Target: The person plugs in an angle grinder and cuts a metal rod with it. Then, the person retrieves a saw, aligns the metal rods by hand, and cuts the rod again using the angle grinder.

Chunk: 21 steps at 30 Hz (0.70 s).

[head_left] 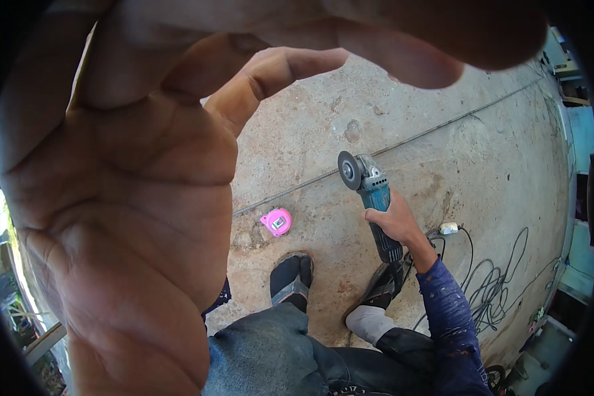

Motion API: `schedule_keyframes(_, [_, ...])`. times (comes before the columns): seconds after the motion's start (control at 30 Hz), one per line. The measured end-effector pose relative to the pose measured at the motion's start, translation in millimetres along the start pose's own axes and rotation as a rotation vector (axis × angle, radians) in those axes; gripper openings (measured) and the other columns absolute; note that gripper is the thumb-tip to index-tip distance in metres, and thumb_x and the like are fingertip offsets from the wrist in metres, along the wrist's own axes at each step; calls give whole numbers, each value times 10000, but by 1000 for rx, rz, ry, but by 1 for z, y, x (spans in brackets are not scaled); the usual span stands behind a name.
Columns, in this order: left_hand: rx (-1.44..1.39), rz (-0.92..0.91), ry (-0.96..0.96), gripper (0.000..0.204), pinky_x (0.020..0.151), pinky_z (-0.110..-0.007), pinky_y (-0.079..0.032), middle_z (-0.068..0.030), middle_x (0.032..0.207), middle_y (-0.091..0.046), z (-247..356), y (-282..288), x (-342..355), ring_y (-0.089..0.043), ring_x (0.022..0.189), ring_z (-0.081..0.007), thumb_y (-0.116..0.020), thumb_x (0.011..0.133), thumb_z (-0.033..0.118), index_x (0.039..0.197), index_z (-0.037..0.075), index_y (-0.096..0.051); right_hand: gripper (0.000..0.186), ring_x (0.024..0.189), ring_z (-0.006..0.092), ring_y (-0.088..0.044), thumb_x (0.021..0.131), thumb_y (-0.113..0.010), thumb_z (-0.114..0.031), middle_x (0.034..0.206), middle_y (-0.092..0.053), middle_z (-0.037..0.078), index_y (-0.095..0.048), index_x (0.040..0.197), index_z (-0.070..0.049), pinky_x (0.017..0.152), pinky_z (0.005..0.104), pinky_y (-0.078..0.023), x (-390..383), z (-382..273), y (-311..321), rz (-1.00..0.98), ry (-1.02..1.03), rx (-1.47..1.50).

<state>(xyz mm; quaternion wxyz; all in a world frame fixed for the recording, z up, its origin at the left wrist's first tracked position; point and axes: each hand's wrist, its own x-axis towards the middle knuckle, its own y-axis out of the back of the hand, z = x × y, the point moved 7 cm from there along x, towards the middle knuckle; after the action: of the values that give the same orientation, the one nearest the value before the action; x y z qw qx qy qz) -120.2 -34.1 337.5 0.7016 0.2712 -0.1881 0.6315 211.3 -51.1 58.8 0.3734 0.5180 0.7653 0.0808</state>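
My left hand is raised very close to the view, its palm filling the left side. The fingers bend across the top, apart from one another, with nothing seen in them. Lower down on the right, my right hand grips the body of a teal and black angle grinder. Its grey disc points away from me, over or beside a long ribbed metal rod on the floor; whether they touch I cannot tell. A pink tape measure lies on the near side of the rod.
My sandalled feet stand on the stained concrete floor. A black cable lies in loops at the right, near a white plug or connector. Light blue panels line the right edge. My left hand hides much of the left side.
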Motion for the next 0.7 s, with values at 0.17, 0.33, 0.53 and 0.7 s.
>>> schedule_keyframes(0.17, [-118, -100, 95, 721, 1039, -456, -535, -194, 1205, -740, -47, -45, 0, -720, 1118, -296, -813, 905, 353, 1438, -56, -551, 609, 854, 333, -680, 720, -790, -356, 953, -689, 199, -617, 1148, 41, 817, 419, -542, -4, 20, 21, 48, -77, -120])
schedule_keyframes(0.33, [368, -103, 626, 386, 924, -379, -552, -163, 1078, -777, -197, -79, -117, -745, 998, -269, -771, 888, 180, 1222, -5, -718, 631, 866, 361, -692, 710, -794, -361, 953, -696, 228, -617, 1149, 56, 822, 441, -542, 1, 19, 14, 13, -73, -145])
schedule_keyframes(0.53, [589, -223, 589, 266, 825, -454, -549, -220, 976, -743, -258, -129, -203, -699, 885, -409, -738, 913, 194, 1086, -8, -740, 597, 858, 316, -661, 720, -800, -350, 950, -687, 175, -630, 1150, 26, 826, 420, -529, 3, 21, 0, -14, -57, -206])
schedule_keyframes(0.7, [387, -357, 770, 255, 758, -490, -512, -263, 911, -690, -267, -139, -219, -664, 847, -459, -643, 987, 239, 1033, 7, -739, 631, 877, 370, -683, 716, -793, -354, 961, -696, 227, -620, 1160, 59, 829, 444, -541, 5, 14, -2, -27, -58, -195])
